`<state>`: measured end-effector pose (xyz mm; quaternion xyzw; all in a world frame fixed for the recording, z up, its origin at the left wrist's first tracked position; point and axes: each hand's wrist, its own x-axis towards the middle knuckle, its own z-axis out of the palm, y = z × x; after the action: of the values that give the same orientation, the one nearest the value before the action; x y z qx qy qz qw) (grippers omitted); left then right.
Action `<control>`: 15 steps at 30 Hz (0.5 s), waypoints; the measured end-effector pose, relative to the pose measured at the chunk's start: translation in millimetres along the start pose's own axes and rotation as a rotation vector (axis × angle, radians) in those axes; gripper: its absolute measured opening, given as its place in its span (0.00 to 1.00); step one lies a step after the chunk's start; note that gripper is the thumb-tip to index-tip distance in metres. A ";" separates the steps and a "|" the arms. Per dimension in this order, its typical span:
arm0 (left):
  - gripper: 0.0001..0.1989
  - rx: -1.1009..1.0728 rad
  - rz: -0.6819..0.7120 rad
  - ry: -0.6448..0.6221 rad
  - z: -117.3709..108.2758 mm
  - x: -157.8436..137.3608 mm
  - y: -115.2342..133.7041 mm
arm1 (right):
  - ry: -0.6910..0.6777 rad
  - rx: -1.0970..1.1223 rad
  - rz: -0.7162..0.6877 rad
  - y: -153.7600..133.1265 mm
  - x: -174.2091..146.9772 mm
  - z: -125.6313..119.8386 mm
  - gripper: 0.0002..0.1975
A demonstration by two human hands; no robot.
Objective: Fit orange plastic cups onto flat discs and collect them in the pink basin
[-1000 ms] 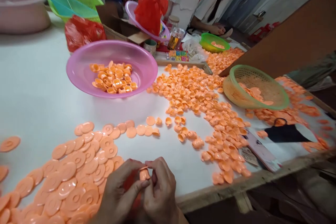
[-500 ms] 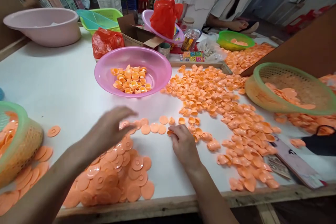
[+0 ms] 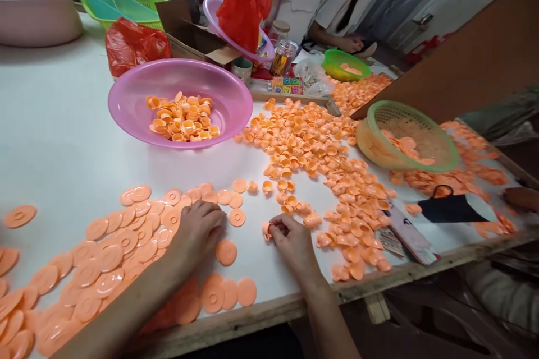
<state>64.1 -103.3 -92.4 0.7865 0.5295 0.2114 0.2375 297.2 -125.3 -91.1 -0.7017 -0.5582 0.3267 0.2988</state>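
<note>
Small orange plastic toy saucers [image 3: 110, 257] lie overlapping on the white table, in front of and left of me. My left hand [image 3: 201, 231] rests low over their right edge with fingers curled down and close together. Its fingertips are hidden, so I cannot make out what is in them. Between the thumb and fingers of my right hand [image 3: 292, 238] a small orange toy cup [image 3: 267, 230] is pinched. A single saucer [image 3: 237, 217] lies flat between the hands. Many more toy cups [image 3: 301, 137] are heaped beyond and right of my right hand.
A pink basin [image 3: 181, 73] with several orange cups stands beyond my hands. To the right are a green-rimmed basket [image 3: 410, 129], a phone [image 3: 410, 235] and a black mask [image 3: 452, 207]. Red bags and a cardboard box [image 3: 193, 39] stand behind. A person [image 3: 337, 17] sits at the far side.
The view has swung to the right. My left hand has come down from above the saucers to rest over them. My right hand has drawn a cup nearer, away from the other cups.
</note>
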 end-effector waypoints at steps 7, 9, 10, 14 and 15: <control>0.07 0.027 -0.023 -0.030 13.0 8.1 4.7 | -0.075 0.221 0.103 -19.5 13.3 11.8 0.04; 0.06 0.010 -0.017 -0.040 17.2 13.2 8.8 | -0.102 0.197 0.099 -27.5 19.2 20.6 0.04; 0.07 -0.002 -0.014 -0.046 18.8 14.5 10.3 | -0.116 0.180 0.095 -30.9 21.4 25.1 0.04; 0.08 -0.074 -0.012 -0.056 19.1 14.7 12.4 | -0.125 0.105 0.072 -40.7 24.1 38.0 0.07; 0.09 -0.105 -0.024 -0.058 17.5 14.8 11.9 | -0.124 0.094 0.068 -42.3 23.9 39.1 0.07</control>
<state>88.2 -96.0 -98.0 0.7724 0.5198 0.2132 0.2962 245.2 -91.4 -84.6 -0.6840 -0.5355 0.4053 0.2849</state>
